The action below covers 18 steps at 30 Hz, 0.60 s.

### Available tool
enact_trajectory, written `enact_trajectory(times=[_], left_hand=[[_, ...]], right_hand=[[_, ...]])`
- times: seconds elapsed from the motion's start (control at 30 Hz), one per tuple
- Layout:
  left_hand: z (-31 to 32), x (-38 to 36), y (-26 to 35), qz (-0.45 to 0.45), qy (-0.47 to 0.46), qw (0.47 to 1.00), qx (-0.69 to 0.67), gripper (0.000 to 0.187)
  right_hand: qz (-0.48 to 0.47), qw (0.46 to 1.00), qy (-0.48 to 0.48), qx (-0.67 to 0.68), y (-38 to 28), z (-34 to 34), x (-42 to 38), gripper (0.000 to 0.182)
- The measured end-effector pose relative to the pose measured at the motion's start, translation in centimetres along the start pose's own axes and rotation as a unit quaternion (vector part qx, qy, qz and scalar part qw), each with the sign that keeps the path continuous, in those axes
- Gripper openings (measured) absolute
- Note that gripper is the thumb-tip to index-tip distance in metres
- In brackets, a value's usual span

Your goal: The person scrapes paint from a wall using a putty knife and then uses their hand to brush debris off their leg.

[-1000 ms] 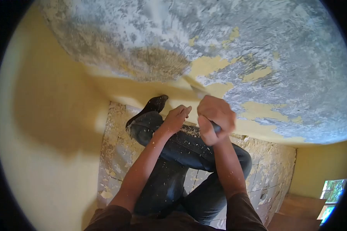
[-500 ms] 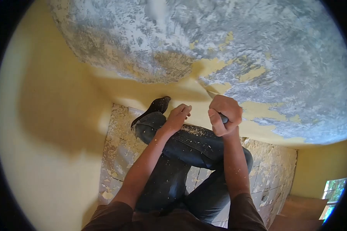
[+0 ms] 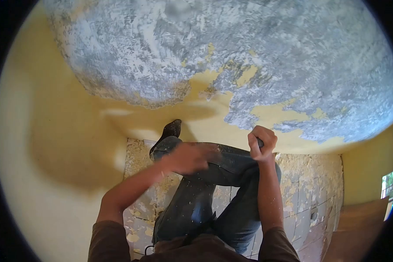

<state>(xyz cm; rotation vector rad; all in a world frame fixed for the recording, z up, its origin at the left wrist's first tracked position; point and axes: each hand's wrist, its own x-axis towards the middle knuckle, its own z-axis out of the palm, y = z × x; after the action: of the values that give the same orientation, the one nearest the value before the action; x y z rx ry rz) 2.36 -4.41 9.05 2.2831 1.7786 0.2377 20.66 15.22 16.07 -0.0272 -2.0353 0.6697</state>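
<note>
Right hand [image 3: 261, 146] fists dark scraper handle [image 3: 260, 142] against flaking wall [image 3: 266, 114].

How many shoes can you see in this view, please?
1: a dark shoe at the base of the yellow wall, on the leg stretched forward beyond the blurred left hand. The other foot is hidden.

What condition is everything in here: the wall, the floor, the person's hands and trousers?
Wall: yellow paint mostly scraped off, grey beneath, yellow patches left low down.
Floor tiles: littered with paint flakes.
Right hand: fisted around a dark tool handle, near the wall; blade not visible.
Left hand: blurred, over the raised knee, grip unclear.
Trousers: dark, speckled with flakes.
Shoe: toe against the wall base.
</note>
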Motion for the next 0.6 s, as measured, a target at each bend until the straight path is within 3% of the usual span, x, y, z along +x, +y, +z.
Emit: enact_trajectory(times=[0.03,0.1,0.13,0.17,0.2,0.23,0.3,0.33,0.37,0.4,0.47,0.53,0.57,0.6], left_hand=[[-1.9,0.2,-2.6,-0.139,-0.179,0.974,-0.014,0.051],[-3.8,-1.5,-6.3,-0.341,-0.199,0.915,0.078,0.043],[-4.1,-1.3,-6.3,-0.343,-0.193,0.915,0.086,0.043],[-3.4,-1.6,-5.8,-0.314,0.054,0.947,0.04,0.043],[-2.4,-2.3,-4.9,-0.265,0.295,0.918,-0.013,0.042],[-1.2,-2.4,-3.3,-0.266,0.292,0.919,-0.008,0.042],[0.9,-1.7,-0.1,-0.067,0.362,0.918,-0.144,0.041],[0.7,-2.1,-0.6,-0.07,0.362,0.919,-0.14,0.041],[0.5,-2.6,-1.5,-0.133,0.159,0.975,-0.087,0.044],[0.5,-3.2,-2.3,-0.188,-0.051,0.98,-0.033,0.05],[1.5,-5.6,-7.1,-0.314,0.052,0.916,0.244,0.047],[1.3,-6.5,-11.1,-0.405,0.232,0.875,0.124,0.045],[2.0,-6.1,-11.2,-0.404,0.23,0.876,0.125,0.045],[3.0,-5.7,-11.1,-0.383,0.349,0.855,0.017,0.045]], right_hand=[[0.024,1.0,0.002,-0.012,0.2,-0.3,-0.4,0.015],[0.04,0.999,0.005,-0.022,0.1,-0.6,-0.4,0.016],[0.035,0.999,0.014,-0.024,0.1,-0.5,-0.1,0.017],[0.039,0.999,0.024,-0.026,-0.1,-0.3,-0.4,0.018],[0.043,0.998,0.029,-0.024,-0.1,-0.2,-0.8,0.018],[0.046,0.998,0.03,-0.02,0.2,0.0,-0.8,0.019],[0.046,0.998,0.034,-0.009,0.3,0.5,-0.5,0.019],[0.045,0.998,0.028,-0.016,0.3,0.5,-0.4,0.019],[0.045,0.998,0.022,-0.025,0.1,0.6,-0.5,0.019],[0.046,0.999,0.019,-0.023,-0.2,0.4,-0.7,0.019],[0.043,0.998,0.03,-0.031,-0.6,0.0,-0.2,0.018],[0.046,0.998,0.046,-0.027,-0.7,-0.4,-0.1,0.018],[0.054,0.997,0.055,-0.02,-0.9,-0.5,-0.3,0.018],[0.056,0.997,0.057,-0.018,-0.7,-0.5,-0.3,0.018]])
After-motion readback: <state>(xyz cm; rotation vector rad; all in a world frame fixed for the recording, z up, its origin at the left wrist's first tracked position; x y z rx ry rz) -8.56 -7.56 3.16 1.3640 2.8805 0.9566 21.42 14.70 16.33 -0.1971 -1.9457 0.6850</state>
